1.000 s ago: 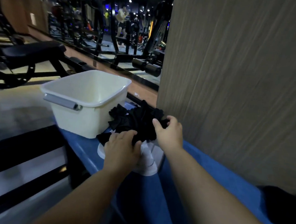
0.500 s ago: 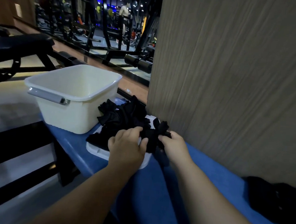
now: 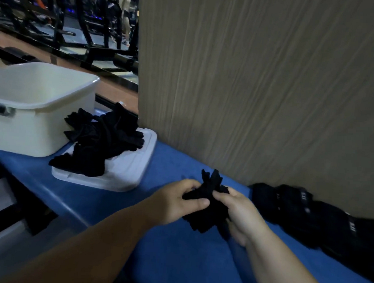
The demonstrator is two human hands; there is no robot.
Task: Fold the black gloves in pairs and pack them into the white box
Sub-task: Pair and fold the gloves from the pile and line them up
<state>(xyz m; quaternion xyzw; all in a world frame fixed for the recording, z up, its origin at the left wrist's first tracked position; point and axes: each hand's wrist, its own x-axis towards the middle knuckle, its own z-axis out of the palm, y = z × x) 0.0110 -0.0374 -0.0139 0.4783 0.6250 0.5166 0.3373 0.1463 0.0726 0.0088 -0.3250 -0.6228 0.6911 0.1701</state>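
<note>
Gripped between both hands, a glove bundle (image 3: 207,217) is held just above the bench (image 3: 174,261), near its middle. It is pinched from the left by the left hand (image 3: 175,204), with the thumb laid across the near face and the fingers curled over the top. From the right it is clasped by the right hand (image 3: 243,212): thumb and forefinger are closed on the upper part, and the lower fingers are curled under the fabric. Glove fingers are seen sticking up above the knuckles. Whether one glove or a pair is held cannot be told. Both bare forearms are stretched forward from the lower edge, with the wrists drawn together at the bundle.

More gloves are heaped in a pile (image 3: 100,140) on a white lid (image 3: 131,170), well apart from the hands to the left. The box (image 3: 37,110) is set just beside that lid, at the bench's far left end. A row of dark bundles (image 3: 319,217) is laid along the foot of the wall panel (image 3: 262,80), to the right of the hands.
</note>
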